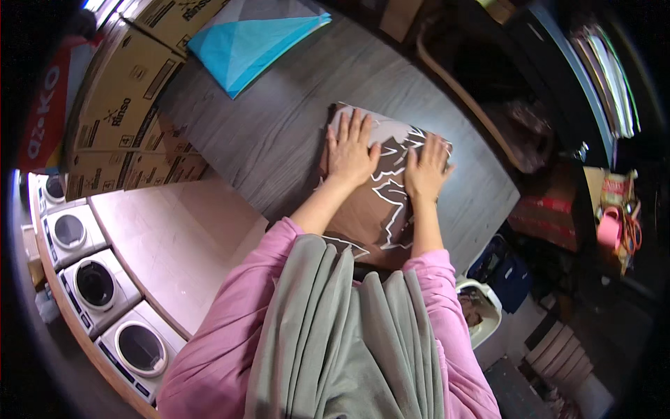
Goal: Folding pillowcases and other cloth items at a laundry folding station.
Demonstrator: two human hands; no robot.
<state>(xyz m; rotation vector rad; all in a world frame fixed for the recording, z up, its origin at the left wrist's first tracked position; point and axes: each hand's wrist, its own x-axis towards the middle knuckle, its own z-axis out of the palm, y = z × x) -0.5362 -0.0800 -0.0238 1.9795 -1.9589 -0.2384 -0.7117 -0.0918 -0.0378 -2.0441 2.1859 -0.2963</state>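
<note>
A folded brown cloth with white leaf outlines [361, 209] lies on the grey wood-grain table [277, 125] in front of me. My left hand [352, 152] rests palm down on its upper left part, fingers spread. Palm down as well, my right hand [428, 170] presses near the cloth's right edge. Neither hand grips anything. Farther off on the table, at the upper left, is a folded blue and grey cloth [251, 47], apart from my hands.
Stacked cardboard boxes [120, 99] stand left of the table. Several front-loading washing machines or dryers [94, 283] line the far left. A white basket holding cloth [484, 314] is at the lower right. Files [607, 78] and a pink tape roll [609, 228] are at the right.
</note>
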